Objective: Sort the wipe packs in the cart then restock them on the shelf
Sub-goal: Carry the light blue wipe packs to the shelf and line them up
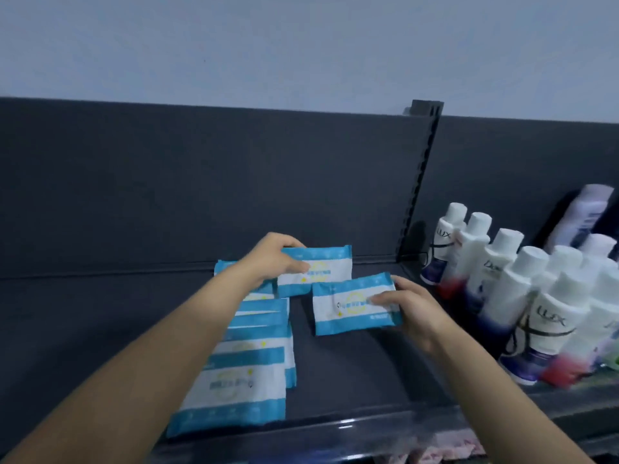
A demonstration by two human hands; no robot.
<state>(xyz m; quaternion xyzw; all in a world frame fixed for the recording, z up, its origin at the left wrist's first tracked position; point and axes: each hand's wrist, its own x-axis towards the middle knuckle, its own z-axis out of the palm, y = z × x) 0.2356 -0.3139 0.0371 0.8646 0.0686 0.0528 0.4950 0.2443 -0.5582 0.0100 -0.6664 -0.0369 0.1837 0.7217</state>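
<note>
The left hand (278, 259), a little above the middle of the frame, pinches a blue and white wipe pack (321, 274) by its left end, thumb on the printed face and fingers curled over the top edge. The right hand (413, 309), just below and to the right, pinches a second pack (348, 306) by its right end, thumb flat on the front and fingers tucked behind. The two packs sit close together, the second one's upper left corner nearly meeting the first one's lower edge. I cannot tell whether either one rests on the shelf (361, 373) or is held just off it.

Under the left forearm, a row of matching packs (248, 370) runs from the lower left up toward the dark back panel (201, 182), each overlapping the next. At the right of the frame stands a crowd of white bottles (522, 296) with purple and red bases, somewhat blurred. A slotted post (422, 182) rises behind them, dividing the panel, and a pale wall (301, 45) fills the top.
</note>
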